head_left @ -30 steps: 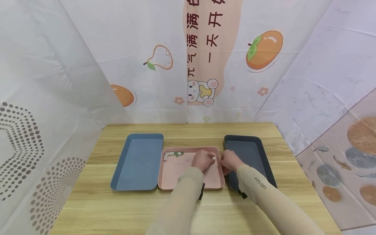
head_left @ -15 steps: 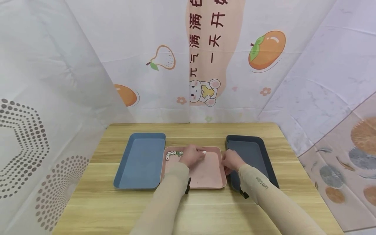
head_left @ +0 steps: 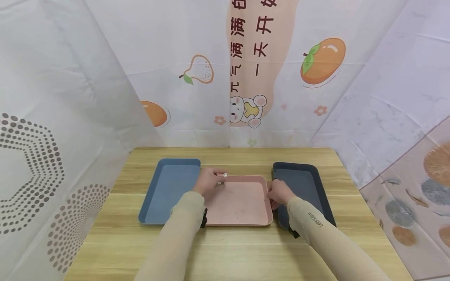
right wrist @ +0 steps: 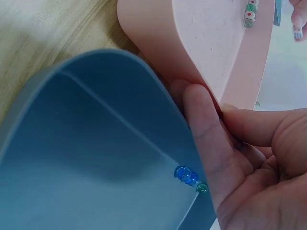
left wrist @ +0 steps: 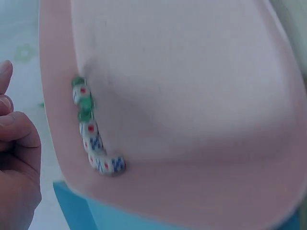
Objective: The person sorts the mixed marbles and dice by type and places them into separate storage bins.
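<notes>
A white die (head_left: 225,175) is pinched in my left hand (head_left: 205,180), just above the far-left part of the pink tray (head_left: 242,203). In the right wrist view the same die (right wrist: 297,32) shows at the fingertips. The left wrist view cuts off those fingertips. Along the tray's far wall and corner runs a row of small white dice and green pieces (left wrist: 89,128), mostly hidden by the hand in the head view. My right hand (head_left: 280,194) grips the pink tray's right rim, thumb inside and fingers outside.
Left of the pink tray stands a blue tray (head_left: 170,195). A dark blue tray (head_left: 299,187) sits close on the right, with blue marbles (right wrist: 183,174) and a green marble (right wrist: 202,188) in its corner. Behind the wooden table (head_left: 242,253) hangs a printed curtain (head_left: 158,58).
My left hand has moved left along the pink tray's far side, carrying the die, and now covers most of the row. The right hand keeps its hold on the rim.
</notes>
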Action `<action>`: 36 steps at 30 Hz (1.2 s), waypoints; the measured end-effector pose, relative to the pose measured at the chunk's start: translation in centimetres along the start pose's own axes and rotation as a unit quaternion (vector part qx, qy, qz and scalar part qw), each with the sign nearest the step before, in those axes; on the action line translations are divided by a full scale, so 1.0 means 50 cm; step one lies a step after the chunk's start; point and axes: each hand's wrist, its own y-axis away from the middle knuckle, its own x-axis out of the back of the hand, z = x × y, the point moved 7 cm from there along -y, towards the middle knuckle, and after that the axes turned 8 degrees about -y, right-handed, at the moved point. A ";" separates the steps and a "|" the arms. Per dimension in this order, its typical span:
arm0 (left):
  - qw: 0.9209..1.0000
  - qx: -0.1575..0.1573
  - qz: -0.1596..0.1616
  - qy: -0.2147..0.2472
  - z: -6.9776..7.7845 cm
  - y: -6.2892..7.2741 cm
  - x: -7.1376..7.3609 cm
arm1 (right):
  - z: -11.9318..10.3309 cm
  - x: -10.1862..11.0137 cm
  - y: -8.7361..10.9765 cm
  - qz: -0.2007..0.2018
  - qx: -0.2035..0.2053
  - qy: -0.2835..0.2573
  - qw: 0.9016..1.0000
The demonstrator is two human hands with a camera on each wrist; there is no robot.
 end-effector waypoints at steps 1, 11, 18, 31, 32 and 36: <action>1.000 -0.001 0.010 -0.007 -0.003 0.002 0.010 | -0.001 0.000 0.001 0.000 0.004 0.001 1.000; 0.998 0.007 0.057 -0.009 -0.049 0.021 0.084 | 0.004 0.002 0.000 0.007 0.009 -0.004 1.000; 0.997 0.010 0.074 -0.024 -0.078 0.032 0.119 | 0.002 0.000 0.002 0.009 0.010 -0.003 1.000; 0.992 0.039 0.105 -0.052 -0.115 0.033 0.168 | 0.001 0.002 0.007 0.011 0.017 -0.002 1.000; 0.992 0.041 0.107 -0.053 -0.118 0.033 0.172 | 0.001 0.002 0.007 0.011 0.016 -0.004 1.000; 0.992 0.042 0.109 -0.056 -0.129 0.029 0.182 | 0.001 0.002 0.004 0.010 0.014 -0.005 1.000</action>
